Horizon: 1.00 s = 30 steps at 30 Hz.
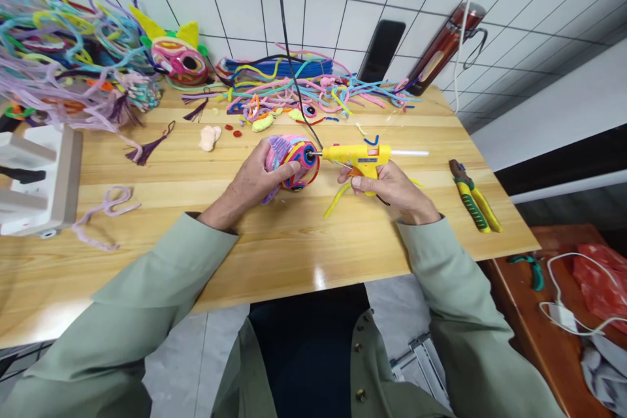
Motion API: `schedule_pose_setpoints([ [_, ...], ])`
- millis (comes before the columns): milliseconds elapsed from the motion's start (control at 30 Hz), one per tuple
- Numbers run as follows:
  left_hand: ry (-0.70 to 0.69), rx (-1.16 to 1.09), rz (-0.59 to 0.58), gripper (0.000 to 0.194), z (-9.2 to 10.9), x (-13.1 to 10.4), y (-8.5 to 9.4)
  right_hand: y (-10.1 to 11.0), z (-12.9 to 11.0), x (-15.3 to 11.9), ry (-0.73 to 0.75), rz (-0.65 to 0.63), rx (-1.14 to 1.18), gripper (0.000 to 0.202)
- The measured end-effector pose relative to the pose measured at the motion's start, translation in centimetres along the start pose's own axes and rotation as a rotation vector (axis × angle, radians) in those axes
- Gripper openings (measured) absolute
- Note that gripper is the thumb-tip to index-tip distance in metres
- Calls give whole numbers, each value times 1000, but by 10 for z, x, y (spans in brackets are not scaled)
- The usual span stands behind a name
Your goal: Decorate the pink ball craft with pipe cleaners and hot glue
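My left hand (259, 176) is closed around a colourful pipe-cleaner figure (288, 151) with pink, purple, yellow and blue strands and a dark round eye. In my right hand (385, 186) is a yellow glue gun (360, 155), gripped by its handle with fingers near the orange trigger. Its metal nozzle points left and meets or nearly meets the figure's eye; I cannot tell whether they touch. A white glue stick (410, 153) juts from the gun's back. Below the gun lies a yellow pipe-cleaner piece (337, 201), and a short blue piece (372, 141) rests just behind it.
Pipe cleaners (59, 52) heap up at the left, beside a finished-looking pink figure (179, 60). Pliers (474, 196) lie at the right. A phone (382, 51) and a red-brown flask (445, 49) lean on the tiled wall. A white power strip (42, 179) stands left; a black cord hangs centrally.
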<state>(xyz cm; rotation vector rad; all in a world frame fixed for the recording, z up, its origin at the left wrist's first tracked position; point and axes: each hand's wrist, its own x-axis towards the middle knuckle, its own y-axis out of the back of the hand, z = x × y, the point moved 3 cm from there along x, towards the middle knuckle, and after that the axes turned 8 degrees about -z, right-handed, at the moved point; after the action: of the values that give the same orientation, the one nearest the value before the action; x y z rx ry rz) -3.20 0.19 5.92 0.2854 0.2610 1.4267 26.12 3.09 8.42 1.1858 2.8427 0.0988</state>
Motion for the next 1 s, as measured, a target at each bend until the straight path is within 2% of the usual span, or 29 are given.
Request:
schedule_pose_setpoints([
  [233, 12, 22, 4, 69, 6, -1, 1, -2, 2, 1, -12, 4, -27, 46],
  [533, 21, 48, 20, 75, 6, -2, 0, -7, 7, 8, 6, 63, 93, 53],
  [633, 16, 36, 13, 74, 6, -2, 0, -1, 5, 7, 23, 107, 114, 58],
  [700, 21, 34, 6, 74, 6, -2, 0, 17, 5, 5, 40, 230, 102, 59],
  [833, 34, 60, 5, 76, 4, -2, 1, 81, 13, -6, 54, 669, 89, 43],
  [933, 29, 72, 7, 79, 4, -2, 0, 125, 23, -15, -68, 963, 131, 26],
  [1000, 28, 72, 9, 79, 5, -2, -1, 141, 27, -17, -147, 1041, 148, 19],
])
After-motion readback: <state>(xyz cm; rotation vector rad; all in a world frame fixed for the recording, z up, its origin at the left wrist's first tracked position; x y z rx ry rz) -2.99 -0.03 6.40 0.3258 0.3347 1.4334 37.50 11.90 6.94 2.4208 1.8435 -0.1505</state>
